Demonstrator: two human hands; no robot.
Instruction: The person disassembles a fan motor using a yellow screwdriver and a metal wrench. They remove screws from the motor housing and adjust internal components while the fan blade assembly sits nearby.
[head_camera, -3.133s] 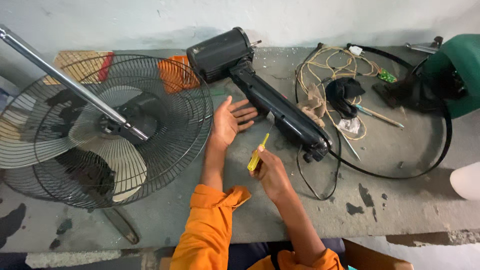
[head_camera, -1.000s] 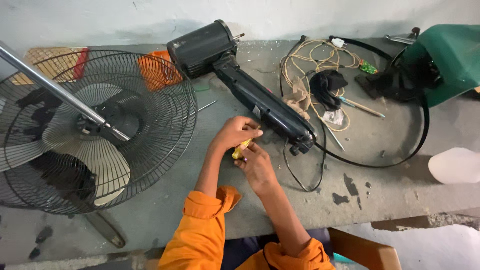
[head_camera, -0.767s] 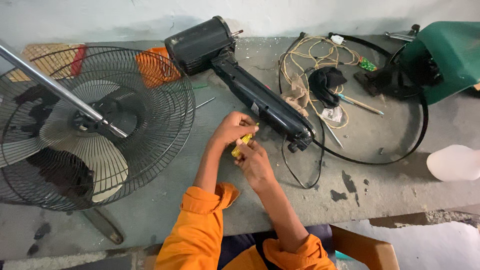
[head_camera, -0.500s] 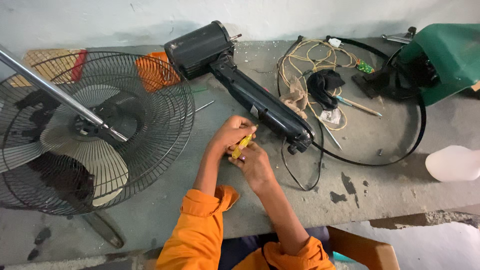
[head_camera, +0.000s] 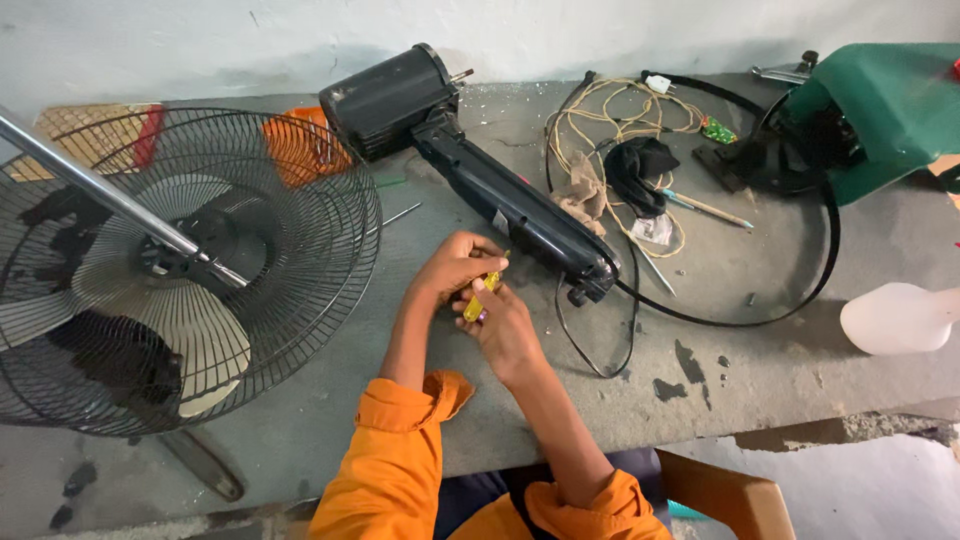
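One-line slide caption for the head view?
Both hands, left hand and right hand, hold a small yellow tool beside a black fan motor.

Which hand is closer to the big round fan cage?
Left. The left hand is nearer the fan cage, just to its right; the right hand sits farther right, both around a small yellow tool.

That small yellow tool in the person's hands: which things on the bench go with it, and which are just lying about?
In hand:
- yellow tool, held by left hand and right hand
- black fan motor and neck, closest to the hands

Lying about:
- fan cage
- tangled wires
- green cloth
- white bottle
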